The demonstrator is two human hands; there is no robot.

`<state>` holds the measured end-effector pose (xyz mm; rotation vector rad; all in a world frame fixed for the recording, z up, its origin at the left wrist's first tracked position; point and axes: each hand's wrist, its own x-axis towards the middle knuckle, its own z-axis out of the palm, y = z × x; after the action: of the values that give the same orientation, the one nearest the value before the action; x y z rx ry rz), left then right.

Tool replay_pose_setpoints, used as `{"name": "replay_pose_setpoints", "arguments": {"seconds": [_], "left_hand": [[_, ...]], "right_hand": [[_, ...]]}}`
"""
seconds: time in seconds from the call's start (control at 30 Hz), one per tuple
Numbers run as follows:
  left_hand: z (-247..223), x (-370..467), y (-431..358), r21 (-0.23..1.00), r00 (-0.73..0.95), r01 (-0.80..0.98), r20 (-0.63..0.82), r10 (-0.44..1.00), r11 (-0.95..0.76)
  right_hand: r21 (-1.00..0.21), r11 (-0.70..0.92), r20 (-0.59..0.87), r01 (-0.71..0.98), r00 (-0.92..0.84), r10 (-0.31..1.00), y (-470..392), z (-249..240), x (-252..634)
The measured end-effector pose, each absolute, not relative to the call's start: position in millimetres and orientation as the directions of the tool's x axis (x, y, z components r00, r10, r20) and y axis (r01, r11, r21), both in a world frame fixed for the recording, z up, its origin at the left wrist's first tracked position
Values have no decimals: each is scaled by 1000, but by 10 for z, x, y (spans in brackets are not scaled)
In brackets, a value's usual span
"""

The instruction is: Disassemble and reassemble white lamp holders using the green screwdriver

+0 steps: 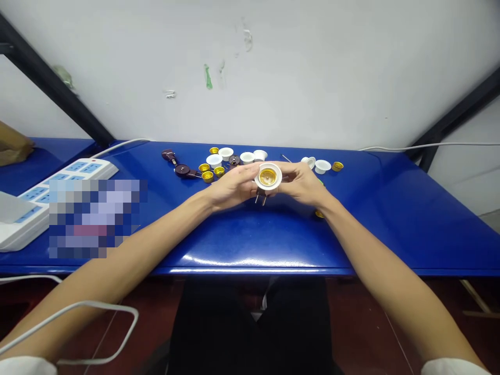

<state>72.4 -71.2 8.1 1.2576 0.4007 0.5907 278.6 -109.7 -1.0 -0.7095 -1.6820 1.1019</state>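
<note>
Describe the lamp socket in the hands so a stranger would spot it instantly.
Over the middle of the blue table, the left hand and right hand meet. They hold the lamp socket, two metal pins pointing down beneath it. Unlike the loose gold cups and white flanged pieces behind, it has a white rim around gold.

White sleeves (pixel 25 366) leave the forearms (pixel 164 234) bare — lower clothing (pixel 213 328) is black.
</note>
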Motion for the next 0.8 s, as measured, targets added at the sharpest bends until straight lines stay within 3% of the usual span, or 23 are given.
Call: {"name": "replay_pose_setpoints", "arguments": {"seconds": [0.27,0.33,0.4,0.5,0.57,0.67,0.8], "left_hand": [[37,715,-676,981,803,-152,51,594,122],[21,707,-645,993,776,-122,98,623,-4],[14,690,-610,962,704,-98,248,666,-255],[26,654,-577,727,589,-13,560,582,-687],[39,634,-576,511,572,71,683,455,-857],[48,621,-589,249,621,165,726,297,-954],[59,621,-604,36,715,228,672,193,-973]], "right_hand": [[-911,412,376,31,-348,859,-1112,6,2841],[-903,427,385,53,-345,856,-1111,35,2872],[-899,433,386,72,-340,858,-1108,69,2912],[-897,434,385,82,-337,859,-1100,109,2981],[-895,437,383,91,-347,856,-1093,117,3023],[-899,424,362,106,-362,859,-1086,110,3062],[-888,436,355,148,-382,853,-1070,80,3075]]}}
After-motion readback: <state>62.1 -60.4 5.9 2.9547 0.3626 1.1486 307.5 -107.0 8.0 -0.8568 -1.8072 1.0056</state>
